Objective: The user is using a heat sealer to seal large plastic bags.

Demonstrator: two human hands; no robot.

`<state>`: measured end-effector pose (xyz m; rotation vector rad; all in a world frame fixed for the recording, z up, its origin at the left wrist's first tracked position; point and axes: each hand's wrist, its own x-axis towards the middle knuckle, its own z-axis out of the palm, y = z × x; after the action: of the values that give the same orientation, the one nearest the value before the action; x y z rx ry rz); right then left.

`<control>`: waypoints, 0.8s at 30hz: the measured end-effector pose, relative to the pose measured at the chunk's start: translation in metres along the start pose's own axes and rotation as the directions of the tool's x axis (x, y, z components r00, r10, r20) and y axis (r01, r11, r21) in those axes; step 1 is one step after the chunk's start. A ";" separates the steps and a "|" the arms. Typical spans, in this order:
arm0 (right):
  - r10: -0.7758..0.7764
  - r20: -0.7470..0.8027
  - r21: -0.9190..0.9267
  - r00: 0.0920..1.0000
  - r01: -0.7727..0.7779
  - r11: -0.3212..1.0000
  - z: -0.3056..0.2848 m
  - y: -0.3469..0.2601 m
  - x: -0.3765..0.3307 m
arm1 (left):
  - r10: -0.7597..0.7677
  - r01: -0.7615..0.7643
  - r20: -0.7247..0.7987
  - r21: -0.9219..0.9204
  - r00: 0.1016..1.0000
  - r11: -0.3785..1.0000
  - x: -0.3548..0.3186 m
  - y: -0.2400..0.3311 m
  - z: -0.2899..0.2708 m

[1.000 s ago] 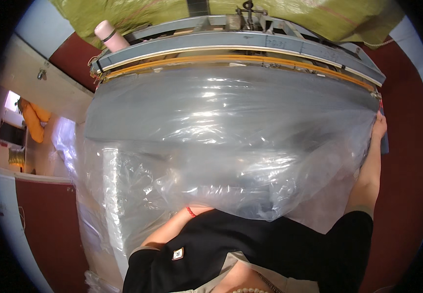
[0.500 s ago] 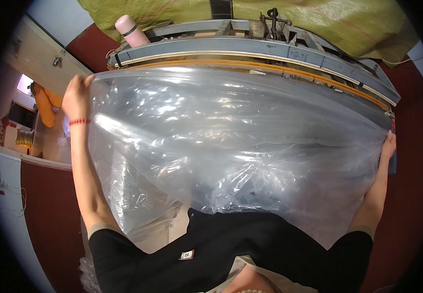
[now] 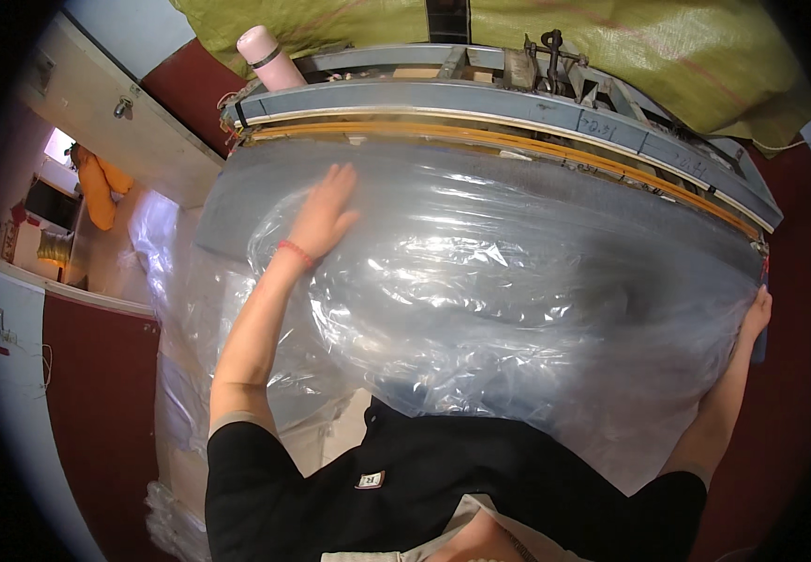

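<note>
A large clear plastic sheet (image 3: 480, 318) lies loose and wrinkled across a grey worktop (image 3: 246, 192), hanging over the near edge toward my body. My left hand (image 3: 324, 214), a red bracelet at its wrist, is open with fingers stretched out over the far left part of the plastic. Over at the right end of the worktop, my right hand (image 3: 757, 314) is closed on the sheet's edge. Its fingertips are partly hidden. Along the far side of the worktop run orange strips (image 3: 480, 136).
Behind the strips stands a blue-grey metal frame (image 3: 377, 101) with a dark clamp-like fitting (image 3: 550, 66). A pink bottle (image 3: 269, 61) leans at its left end. Yellow-green woven sheeting (image 3: 630, 56) hangs beyond. More crumpled plastic (image 3: 154, 239) trails at left, near a pale door (image 3: 133, 108).
My left hand has let go of the sheet's far left corner and moved right, flattening out. That end of the plastic has dropped, baring the worktop's left end. My right hand still holds its edge.
</note>
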<state>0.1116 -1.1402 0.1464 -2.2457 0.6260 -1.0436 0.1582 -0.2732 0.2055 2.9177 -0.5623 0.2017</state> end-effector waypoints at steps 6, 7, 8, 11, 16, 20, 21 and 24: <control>-0.005 0.019 0.005 1.000 0.005 1.000 -0.006 0.002 -0.001 | 0.041 -0.020 -0.432 0.053 0.901 0.998 0.029 0.000 0.002; -0.007 0.016 0.000 1.000 0.007 1.000 -0.009 0.004 0.000 | -0.023 0.041 -0.365 0.042 0.931 0.998 0.033 0.005 -0.001; 0.022 0.028 0.032 0.999 -0.023 0.999 -0.007 0.001 -0.003 | -0.089 0.106 -0.294 0.042 0.952 0.993 0.033 0.007 -0.005; 0.052 0.051 0.068 0.997 -0.055 0.996 -0.005 -0.008 -0.007 | -0.068 0.087 -0.262 0.064 0.963 0.994 0.035 0.004 -0.007; -0.006 0.033 0.052 0.999 0.004 0.999 -0.007 -0.001 -0.005 | -0.095 0.026 -0.159 -0.391 0.983 0.920 0.048 -0.006 -0.003; 0.014 0.035 0.064 0.999 -0.017 0.998 -0.004 0.002 -0.005 | -0.144 0.138 0.105 -0.961 0.984 0.240 0.052 0.012 -0.021; 0.027 0.032 0.075 0.999 -0.029 0.997 -0.004 0.002 -0.005 | -0.157 0.136 0.121 -0.987 0.980 0.085 0.051 0.023 -0.031; -0.007 0.036 0.001 0.999 0.007 1.000 -0.006 0.004 -0.002 | -0.160 0.073 0.105 -0.978 0.981 -0.193 0.050 0.015 -0.029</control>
<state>0.1048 -1.1438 0.1455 -2.2622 0.6032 -1.0044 0.1952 -0.2997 0.2440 1.2226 -0.1689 -0.1734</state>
